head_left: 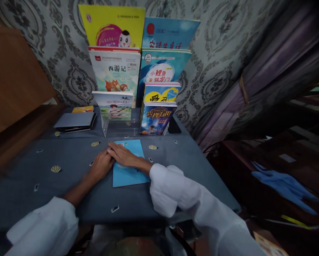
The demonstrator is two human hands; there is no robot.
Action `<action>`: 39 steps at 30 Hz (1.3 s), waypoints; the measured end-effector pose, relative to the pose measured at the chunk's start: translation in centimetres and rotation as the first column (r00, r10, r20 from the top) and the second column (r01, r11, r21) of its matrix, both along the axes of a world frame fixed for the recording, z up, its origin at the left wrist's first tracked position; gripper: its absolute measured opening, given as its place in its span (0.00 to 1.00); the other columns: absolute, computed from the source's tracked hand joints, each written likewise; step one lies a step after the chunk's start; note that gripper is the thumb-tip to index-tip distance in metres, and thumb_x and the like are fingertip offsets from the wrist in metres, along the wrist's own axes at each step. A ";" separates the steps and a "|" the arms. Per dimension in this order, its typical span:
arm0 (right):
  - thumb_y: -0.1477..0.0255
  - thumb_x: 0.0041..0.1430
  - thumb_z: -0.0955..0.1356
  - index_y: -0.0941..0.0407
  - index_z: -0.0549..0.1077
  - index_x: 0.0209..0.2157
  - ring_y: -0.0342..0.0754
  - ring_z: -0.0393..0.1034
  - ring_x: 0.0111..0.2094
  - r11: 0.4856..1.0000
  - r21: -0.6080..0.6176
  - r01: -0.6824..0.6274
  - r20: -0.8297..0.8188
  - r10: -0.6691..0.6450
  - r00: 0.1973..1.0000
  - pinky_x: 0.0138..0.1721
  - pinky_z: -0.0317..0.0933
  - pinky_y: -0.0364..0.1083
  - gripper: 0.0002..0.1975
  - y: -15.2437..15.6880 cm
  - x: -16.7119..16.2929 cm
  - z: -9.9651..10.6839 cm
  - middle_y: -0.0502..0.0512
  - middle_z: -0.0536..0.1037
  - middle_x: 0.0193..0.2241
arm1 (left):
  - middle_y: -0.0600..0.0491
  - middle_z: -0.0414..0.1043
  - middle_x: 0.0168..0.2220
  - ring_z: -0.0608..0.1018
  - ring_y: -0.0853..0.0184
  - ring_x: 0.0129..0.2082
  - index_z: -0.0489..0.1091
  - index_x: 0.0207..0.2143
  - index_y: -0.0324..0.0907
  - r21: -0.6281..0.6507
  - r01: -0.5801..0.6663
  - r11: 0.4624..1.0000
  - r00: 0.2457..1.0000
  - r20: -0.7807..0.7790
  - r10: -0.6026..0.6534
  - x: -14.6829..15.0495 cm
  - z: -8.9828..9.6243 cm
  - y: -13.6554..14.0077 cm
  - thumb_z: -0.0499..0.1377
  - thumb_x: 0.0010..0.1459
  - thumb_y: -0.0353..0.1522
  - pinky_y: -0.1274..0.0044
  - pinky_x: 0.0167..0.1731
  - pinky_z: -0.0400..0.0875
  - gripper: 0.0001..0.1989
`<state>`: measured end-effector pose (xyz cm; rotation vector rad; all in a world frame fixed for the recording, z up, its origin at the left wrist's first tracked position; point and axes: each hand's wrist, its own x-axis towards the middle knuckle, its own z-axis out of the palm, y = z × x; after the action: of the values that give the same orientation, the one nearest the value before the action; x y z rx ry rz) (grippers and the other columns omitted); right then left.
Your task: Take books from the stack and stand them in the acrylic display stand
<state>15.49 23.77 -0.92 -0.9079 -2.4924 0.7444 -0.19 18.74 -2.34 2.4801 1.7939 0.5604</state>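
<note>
A thin light-blue book (129, 177) lies flat on the cloth-covered table before me. My right hand (123, 155) rests across its upper part, palm down, with the fingers stretched out to the left. Its fingertips overlap my left hand (102, 164), which is at the book's left edge. The left fingers are mostly covered by the right hand, so their grip is not visible. Behind the hands stands a clear acrylic book rack (122, 128) with several upright books, among them a white-covered book (116, 71) and a dark blue book (157, 119).
A grey-blue folder (74, 121) and an orange-yellow booklet (82, 109) lie at the back left. Beside the rack's right side is a black flat object (174, 125). A purple curtain (226, 92) hangs at the right, with a blue cloth-like item (282, 183) below.
</note>
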 end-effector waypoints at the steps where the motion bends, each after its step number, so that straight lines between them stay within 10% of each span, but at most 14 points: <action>1: 0.54 0.74 0.50 0.60 0.60 0.67 0.54 0.52 0.70 1.000 -0.023 -0.011 0.011 0.011 1.000 0.70 0.48 0.58 0.33 0.7 -0.6 -0.2 0.64 0.62 0.68 | 0.42 0.78 0.45 0.80 0.54 0.46 0.74 0.47 0.39 0.004 -0.005 1.000 1.000 -0.018 0.005 0.0 0.1 0.0 0.51 0.67 0.32 0.63 0.49 0.75 0.14; 15: 0.54 0.73 0.52 0.59 0.58 0.69 0.55 0.47 0.72 0.986 0.074 0.152 0.067 -0.157 0.985 0.71 0.43 0.62 0.33 2.5 9.7 -2.2 0.64 0.57 0.70 | 0.44 0.72 0.60 0.75 0.54 0.59 0.71 0.57 0.40 0.076 0.059 0.995 0.998 -0.011 -0.058 -0.4 -0.4 -0.1 0.47 0.70 0.38 0.60 0.57 0.72 0.21; 28: 0.51 0.72 0.54 0.54 0.64 0.66 0.53 0.54 0.69 0.978 -0.094 0.188 -0.148 -0.201 0.968 0.70 0.48 0.59 0.32 2.9 10.9 -2.1 0.57 0.62 0.68 | 0.42 0.57 0.69 0.58 0.56 0.71 0.60 0.67 0.37 -0.139 0.139 0.980 0.988 -0.053 -0.148 -0.8 0.3 4.2 0.43 0.71 0.42 0.59 0.66 0.57 0.29; 39: 0.61 0.71 0.58 0.61 0.61 0.67 0.55 0.48 0.72 0.976 0.097 0.194 0.015 -0.197 0.980 0.71 0.43 0.62 0.29 2.0 9.9 -3.0 0.66 0.57 0.69 | 0.48 0.54 0.71 0.55 0.62 0.72 0.55 0.69 0.42 -0.162 0.291 0.943 0.954 -0.025 -0.299 -1.5 0.8 -1.7 0.41 0.73 0.42 0.63 0.69 0.54 0.28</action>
<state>25.41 25.76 -3.94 -1.1129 -2.3919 0.5483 -1.71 17.07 -1.53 2.6006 1.3774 0.3289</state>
